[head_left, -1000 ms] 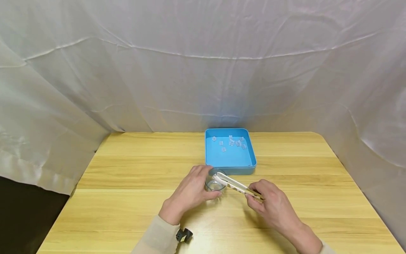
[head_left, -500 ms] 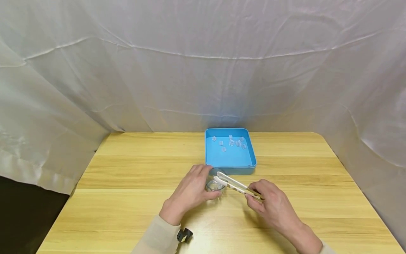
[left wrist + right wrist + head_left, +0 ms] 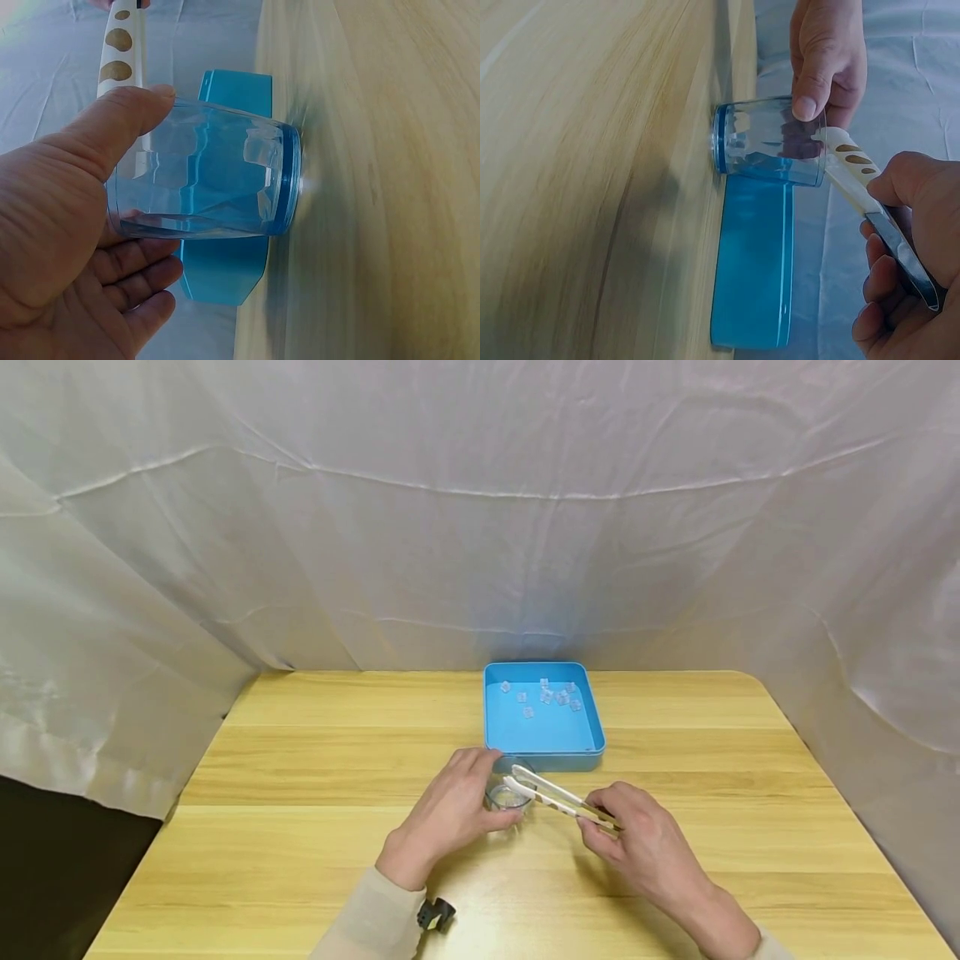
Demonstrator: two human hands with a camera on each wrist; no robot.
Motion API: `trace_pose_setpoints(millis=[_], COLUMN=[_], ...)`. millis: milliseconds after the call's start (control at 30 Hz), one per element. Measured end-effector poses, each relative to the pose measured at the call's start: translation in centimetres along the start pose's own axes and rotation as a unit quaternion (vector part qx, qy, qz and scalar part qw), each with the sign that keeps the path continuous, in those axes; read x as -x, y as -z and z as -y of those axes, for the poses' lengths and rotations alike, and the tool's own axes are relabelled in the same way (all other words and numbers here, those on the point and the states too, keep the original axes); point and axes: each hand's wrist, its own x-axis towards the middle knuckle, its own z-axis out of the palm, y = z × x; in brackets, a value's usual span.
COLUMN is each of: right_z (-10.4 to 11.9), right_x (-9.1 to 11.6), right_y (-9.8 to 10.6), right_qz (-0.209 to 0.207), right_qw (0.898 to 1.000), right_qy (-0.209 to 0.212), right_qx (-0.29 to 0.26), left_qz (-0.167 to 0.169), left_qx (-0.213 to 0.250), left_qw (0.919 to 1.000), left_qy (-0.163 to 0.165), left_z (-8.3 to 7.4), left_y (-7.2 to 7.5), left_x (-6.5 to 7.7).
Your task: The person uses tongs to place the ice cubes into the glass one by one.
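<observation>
My left hand (image 3: 450,802) grips a clear glass (image 3: 217,169) near its rim, thumb on the near side. The glass stands upright on the table, with clear ice-like cubes (image 3: 261,150) at its bottom. My right hand (image 3: 648,839) holds tongs (image 3: 853,172) by their metal handles, thumb above and fingers curled below. The tongs' white arms have brown spots. Their tips are apart at the mouth of the glass, with no cube visible between them. Behind the glass, a square blue tray (image 3: 543,762) holds several clear cubes (image 3: 546,696), some clustered toward its right side.
The light wooden table (image 3: 315,860) reaches back to a pale hanging curtain (image 3: 480,527), which also encloses both sides. A small black device (image 3: 437,914) sits at the left wrist by the sleeve. The glass stands close to the tray's front wall.
The tips of the tongs have spread slightly, and the clear piece that showed at them is no longer there. Both hands and the glass have hardly moved.
</observation>
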Motion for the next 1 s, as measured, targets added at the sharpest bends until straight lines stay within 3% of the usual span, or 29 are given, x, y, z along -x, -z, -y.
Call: trace_pose_setpoints(millis=[633,1000], right_z=[-0.2,-2.1], right_x=[-0.2,-2.3], right_y=[0.3,1.4], right_qz=[-0.01,-0.041], right_qw=[1.0,0.997], right_qy=[-0.015,-0.038], right_qx=[0.004,0.054], left_qz=[0.002,0.013], left_qx=[0.015,0.021], left_qw=[0.9999,0.9996], left_qy=[-0.003,0.011], left_z=[0.1,-0.1], left_y=[0.0,0.0], left_x=[0.0,0.1])
